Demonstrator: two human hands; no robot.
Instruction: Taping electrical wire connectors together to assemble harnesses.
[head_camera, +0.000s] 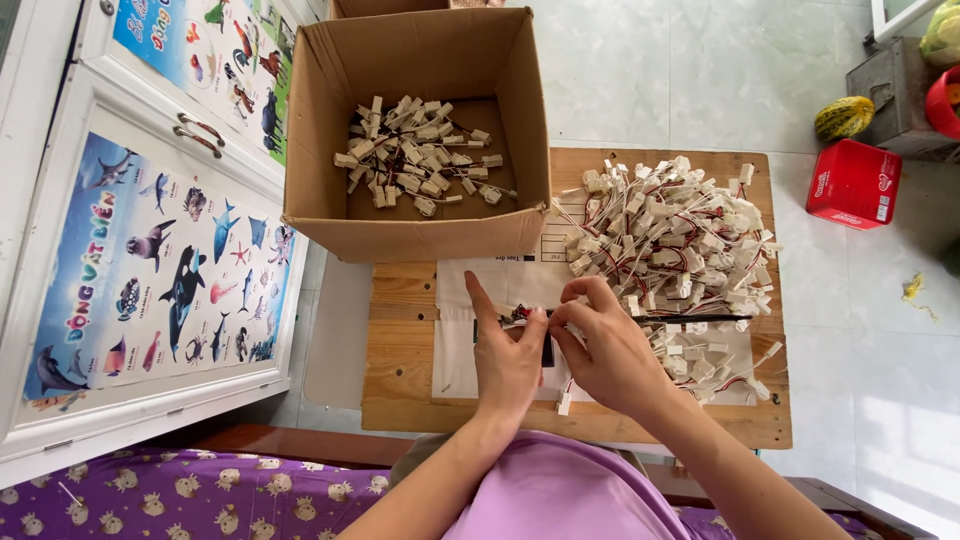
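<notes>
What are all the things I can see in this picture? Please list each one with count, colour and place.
cardboard box: one, brown, open, at table's far left
connectors in box: many, cream
wired connector pile: many, white with red and black wires, table's right
wooden table: one, light brown
paper sheet: one, white, under hands
red box: one, on floor, right
animal posters: two, on white cabinet doors, left
left hand: pinching a small wired piece
right hand: pinching the same piece

A matt brown corrugated cardboard box (420, 215) sits on a rough, unvarnished slatted wooden table (400, 350) beside white plastic connectors with thin red and black wires (680, 245), above glossy floor tiles (640, 70).
</notes>
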